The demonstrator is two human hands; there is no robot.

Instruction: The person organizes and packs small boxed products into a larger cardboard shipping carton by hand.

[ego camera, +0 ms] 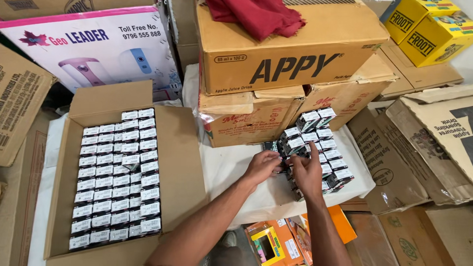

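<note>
A loose stack of small black-and-white cartons (320,148) lies on a white sheet (231,167) in front of me. My left hand (262,165) pinches the near left end of the stack. Over the stack's middle my right hand (306,172) curls, with its fingers pressed on the cartons. To the left stands an open cardboard box (172,148) filled with rows of the same small cartons (118,177), their white ends facing up.
Big brown cardboard boxes (290,54) are stacked just behind the stack, with a red cloth (258,17) on top. Yellow boxes (428,29) sit at the far right, flattened cardboard (423,148) at the right, a white and pink appliance box (98,49) at the back left, orange packs (276,241) below.
</note>
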